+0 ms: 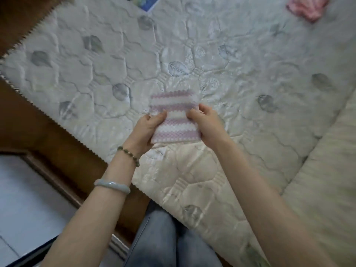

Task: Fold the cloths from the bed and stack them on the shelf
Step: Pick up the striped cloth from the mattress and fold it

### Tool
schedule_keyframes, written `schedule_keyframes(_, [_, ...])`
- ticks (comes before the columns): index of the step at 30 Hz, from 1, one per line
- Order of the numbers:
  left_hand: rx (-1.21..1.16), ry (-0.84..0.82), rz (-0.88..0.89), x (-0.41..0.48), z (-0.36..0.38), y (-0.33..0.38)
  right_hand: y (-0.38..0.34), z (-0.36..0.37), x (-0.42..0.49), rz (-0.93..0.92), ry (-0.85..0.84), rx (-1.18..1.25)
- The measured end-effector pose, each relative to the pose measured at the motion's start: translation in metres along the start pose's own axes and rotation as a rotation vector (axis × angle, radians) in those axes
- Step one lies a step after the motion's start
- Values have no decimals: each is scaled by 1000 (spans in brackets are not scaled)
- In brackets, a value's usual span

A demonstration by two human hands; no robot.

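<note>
A small folded cloth (pixel 174 116) with purple and white stripes is held over the quilted bed cover (pixel 240 60). My left hand (pixel 146 130) grips its left edge, thumb on top. My right hand (pixel 207 123) grips its right edge, fingers curled over the cloth. A pink cloth (pixel 306 5) lies crumpled at the far top right of the bed. No shelf is in view.
The brown wooden bed frame (pixel 38 120) runs along the left. A pale tiled floor (pixel 25 193) lies at the lower left. A printed paper or book (pixel 144 1) lies at the top edge of the bed. My jeans-clad legs (pixel 167 239) are at the bottom.
</note>
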State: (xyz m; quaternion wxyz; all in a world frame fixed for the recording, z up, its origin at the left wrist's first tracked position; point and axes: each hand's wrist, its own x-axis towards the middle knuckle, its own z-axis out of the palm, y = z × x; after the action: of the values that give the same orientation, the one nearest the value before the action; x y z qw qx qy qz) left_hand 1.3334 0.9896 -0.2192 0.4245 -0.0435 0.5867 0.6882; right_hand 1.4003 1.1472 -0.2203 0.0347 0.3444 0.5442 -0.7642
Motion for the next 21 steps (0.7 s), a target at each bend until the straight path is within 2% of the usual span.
schedule_keyframes(8, [-147,318,160,-116,-33,70,-73,85,-66,-84,-301,-139])
schedule_keyframes(10, [-187,367,174,-132,-42,77,-78,106,-71,-98,-323,-192])
schedule_keyframes(17, [-375,649,278,-216,-96,108,-89,208,-100,2,-505,-255])
schedule_keyframes(21, [-468,721,309,-253,-140,114,-90,268,-109,38,-611,-319])
